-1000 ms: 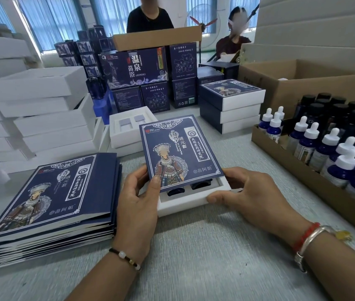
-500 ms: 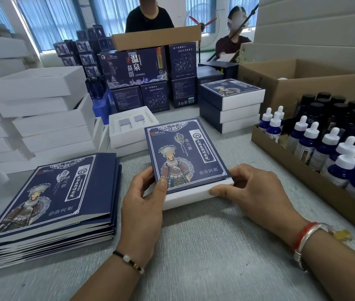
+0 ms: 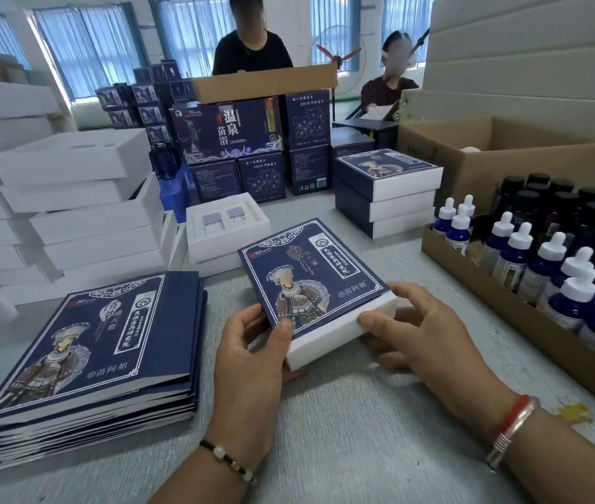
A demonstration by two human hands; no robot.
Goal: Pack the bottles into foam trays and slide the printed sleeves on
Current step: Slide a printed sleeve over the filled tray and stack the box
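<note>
Both hands grip a sleeved foam tray (image 3: 339, 331) above the bench (image 3: 361, 449): left hand (image 3: 252, 358) thumb clamped on the printed sleeve (image 3: 310, 281), right hand (image 3: 430, 343) fingers curled round its near-right corner, the box tilted, far end raised.

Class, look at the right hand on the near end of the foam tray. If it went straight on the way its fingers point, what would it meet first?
The right hand points left, its fingers on the white foam tray. Beyond the tray it would probably meet the left hand gripping the printed sleeve; depth is unclear.
</note>
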